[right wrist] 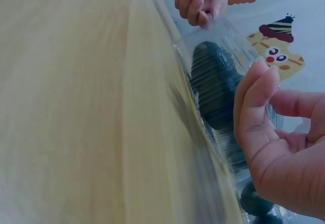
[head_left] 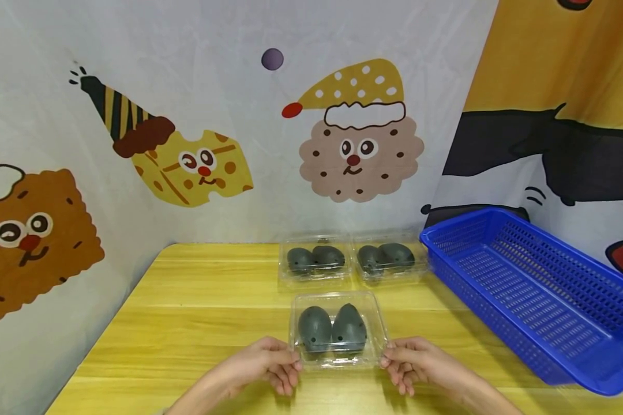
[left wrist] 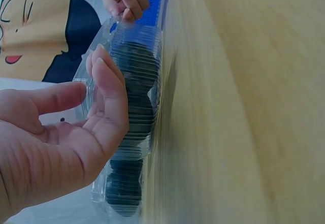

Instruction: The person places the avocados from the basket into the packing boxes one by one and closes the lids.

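A clear plastic clamshell box point(head_left: 337, 362) lies before me, its lid over two dark grey-green, egg-shaped pieces point(head_left: 315, 327) with small dark spots. At its near left corner my left hand point(head_left: 267, 364) pinches the rim between thumb and fingers. My right hand point(head_left: 415, 363) pinches the near right corner likewise. In the left wrist view, the thumb and fingers of the left hand point(left wrist: 76, 127) meet at the box's thin edge. The right wrist view has the right hand point(right wrist: 279, 137) at the opposite edge. Whether the box touches the table cannot be told.
Behind stand two similar clear boxes, the left one point(head_left: 315, 281) and the right one point(head_left: 389, 278), each with dark pieces inside. A blue perforated basket point(head_left: 503, 323) stands on the right of the wooden table point(head_left: 187, 305). A cartoon-printed cloth point(head_left: 270, 173) hangs behind.
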The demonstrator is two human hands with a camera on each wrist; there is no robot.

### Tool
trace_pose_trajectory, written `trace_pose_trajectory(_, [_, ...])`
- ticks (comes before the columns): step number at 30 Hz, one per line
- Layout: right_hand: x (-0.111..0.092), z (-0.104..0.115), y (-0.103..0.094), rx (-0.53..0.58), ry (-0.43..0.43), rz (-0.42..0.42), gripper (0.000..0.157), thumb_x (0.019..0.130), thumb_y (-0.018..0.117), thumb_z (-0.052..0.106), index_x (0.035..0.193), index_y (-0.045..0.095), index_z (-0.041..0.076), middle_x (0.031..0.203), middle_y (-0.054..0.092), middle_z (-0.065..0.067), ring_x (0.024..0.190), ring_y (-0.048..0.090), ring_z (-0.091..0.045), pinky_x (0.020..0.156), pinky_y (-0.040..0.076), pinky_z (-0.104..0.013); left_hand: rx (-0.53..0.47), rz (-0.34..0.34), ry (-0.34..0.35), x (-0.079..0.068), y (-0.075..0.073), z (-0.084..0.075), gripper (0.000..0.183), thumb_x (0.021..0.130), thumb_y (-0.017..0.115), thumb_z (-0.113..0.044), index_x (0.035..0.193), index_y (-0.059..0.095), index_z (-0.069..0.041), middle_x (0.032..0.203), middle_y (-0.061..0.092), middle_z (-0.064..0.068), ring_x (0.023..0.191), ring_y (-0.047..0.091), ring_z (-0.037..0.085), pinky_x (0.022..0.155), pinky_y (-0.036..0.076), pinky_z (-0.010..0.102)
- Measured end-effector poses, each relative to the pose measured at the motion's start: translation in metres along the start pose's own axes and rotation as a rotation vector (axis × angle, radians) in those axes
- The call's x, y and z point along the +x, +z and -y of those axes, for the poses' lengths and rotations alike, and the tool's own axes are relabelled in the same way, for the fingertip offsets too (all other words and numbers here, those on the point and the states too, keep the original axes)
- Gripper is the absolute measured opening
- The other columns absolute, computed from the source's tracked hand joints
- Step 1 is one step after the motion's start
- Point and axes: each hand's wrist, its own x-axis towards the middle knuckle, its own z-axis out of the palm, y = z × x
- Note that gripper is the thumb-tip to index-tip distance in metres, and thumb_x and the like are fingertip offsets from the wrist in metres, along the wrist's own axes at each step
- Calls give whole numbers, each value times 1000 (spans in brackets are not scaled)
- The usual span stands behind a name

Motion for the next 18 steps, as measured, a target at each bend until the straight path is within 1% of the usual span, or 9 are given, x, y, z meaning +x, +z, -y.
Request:
trace_pose_trajectory(5, [1,0,2,1,-8,-9,26,99,35,11,102,53,-8,80,59,-4,66,59,-11,55,48,-18,6,-27,-7,0,-1,-1,32,93,50,-19,97,56,12,76,63,8,63,60,13,57,51,21])
trace_pose_trajectory(18, [2,2,6,-7,-3,-51,27,99,37,12,102,51,-10,81,59,-4,65,58,-10,55,49,-19,3,-42,-5,0,-1,-2,30,93,52,-19,96,57,11,75,62,5,61,58,10,55,50,20])
